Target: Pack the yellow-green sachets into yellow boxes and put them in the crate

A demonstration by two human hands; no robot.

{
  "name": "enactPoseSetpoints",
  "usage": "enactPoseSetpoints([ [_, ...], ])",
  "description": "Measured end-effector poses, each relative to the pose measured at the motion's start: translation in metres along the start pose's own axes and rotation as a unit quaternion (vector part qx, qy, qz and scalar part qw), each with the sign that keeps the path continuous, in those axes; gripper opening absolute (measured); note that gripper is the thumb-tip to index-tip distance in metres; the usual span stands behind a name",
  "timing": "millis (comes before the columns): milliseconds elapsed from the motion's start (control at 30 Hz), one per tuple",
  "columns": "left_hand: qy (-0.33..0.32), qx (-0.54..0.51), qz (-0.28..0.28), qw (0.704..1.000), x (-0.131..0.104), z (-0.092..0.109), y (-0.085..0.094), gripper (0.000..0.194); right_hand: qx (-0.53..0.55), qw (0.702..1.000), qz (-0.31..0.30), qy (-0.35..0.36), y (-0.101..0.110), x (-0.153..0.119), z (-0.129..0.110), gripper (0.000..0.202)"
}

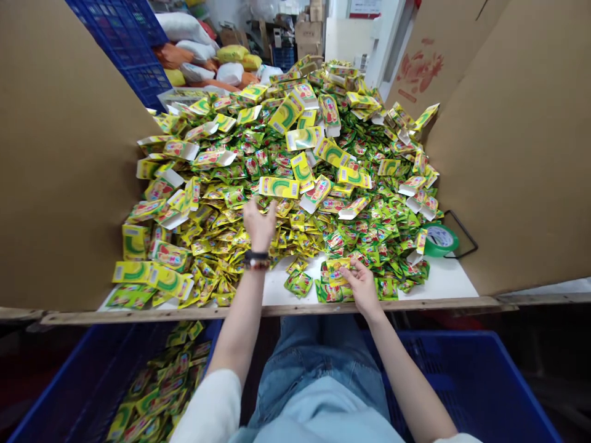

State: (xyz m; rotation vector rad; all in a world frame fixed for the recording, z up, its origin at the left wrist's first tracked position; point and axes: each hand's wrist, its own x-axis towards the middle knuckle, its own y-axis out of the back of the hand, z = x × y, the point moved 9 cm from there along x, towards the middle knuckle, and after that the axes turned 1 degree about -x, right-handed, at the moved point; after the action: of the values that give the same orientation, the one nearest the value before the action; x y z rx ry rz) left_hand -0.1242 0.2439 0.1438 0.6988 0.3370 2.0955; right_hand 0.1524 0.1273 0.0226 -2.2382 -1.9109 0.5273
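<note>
My left hand point(259, 226), with a dark bracelet point(257, 259) at the wrist, reaches over the pile with fingers apart and nothing seen in them. Just beyond its fingertips lies a flat yellow and green carton point(279, 187). Near the table's front edge, my right hand point(362, 287) pinches a small yellow sachet point(338, 271) between thumb and fingers. Green sachets point(329, 291) lie beneath it on the white tabletop. To their left are a few loose sachets point(299, 283). Yellow sachets point(207, 234) and green sachets point(373, 227) form a large heap, with open cartons scattered on top.
Cardboard walls point(517, 147) flank the table. A green tape roll point(439, 240) sits at the right, beside a black wire frame point(467, 237). Below the wooden edge point(295, 309) stand a blue crate point(60, 394) partly filled with packs and another blue crate point(480, 375) at the right.
</note>
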Motion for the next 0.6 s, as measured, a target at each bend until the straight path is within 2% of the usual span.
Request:
enactPoseSetpoints([
  [33,0.005,0.052,0.054,0.997,0.025,0.002,0.007,0.047,0.000,1.000,0.006,0.003,0.004,-0.002,-0.001,0.038],
  [100,0.023,0.127,0.069,0.989,0.061,0.005,0.002,0.051,0.003,1.000,0.010,0.010,0.008,-0.007,-0.003,0.037],
  [167,0.025,0.161,0.033,0.986,0.075,0.010,-0.011,0.044,0.007,1.000,0.013,0.017,0.010,-0.011,-0.004,0.035],
  [233,-0.003,0.155,0.012,0.988,0.069,0.020,-0.017,0.031,0.007,0.999,0.021,0.027,0.013,-0.014,-0.006,0.035],
  [333,-0.105,0.078,-0.030,0.991,0.033,0.047,-0.015,0.021,0.002,0.998,0.041,0.045,0.019,-0.016,-0.009,0.034],
  [433,-0.188,-0.036,-0.140,0.972,-0.027,0.066,-0.012,0.028,-0.008,0.997,0.060,0.054,0.024,-0.017,-0.014,0.031],
  [533,-0.160,-0.123,-0.274,0.940,-0.092,0.057,-0.017,0.021,-0.009,0.994,0.084,0.064,0.024,-0.019,-0.021,0.029],
  [600,-0.135,-0.157,-0.339,0.918,-0.132,0.045,-0.023,0.013,0.008,0.994,0.089,0.067,0.021,-0.019,-0.024,0.030],
])
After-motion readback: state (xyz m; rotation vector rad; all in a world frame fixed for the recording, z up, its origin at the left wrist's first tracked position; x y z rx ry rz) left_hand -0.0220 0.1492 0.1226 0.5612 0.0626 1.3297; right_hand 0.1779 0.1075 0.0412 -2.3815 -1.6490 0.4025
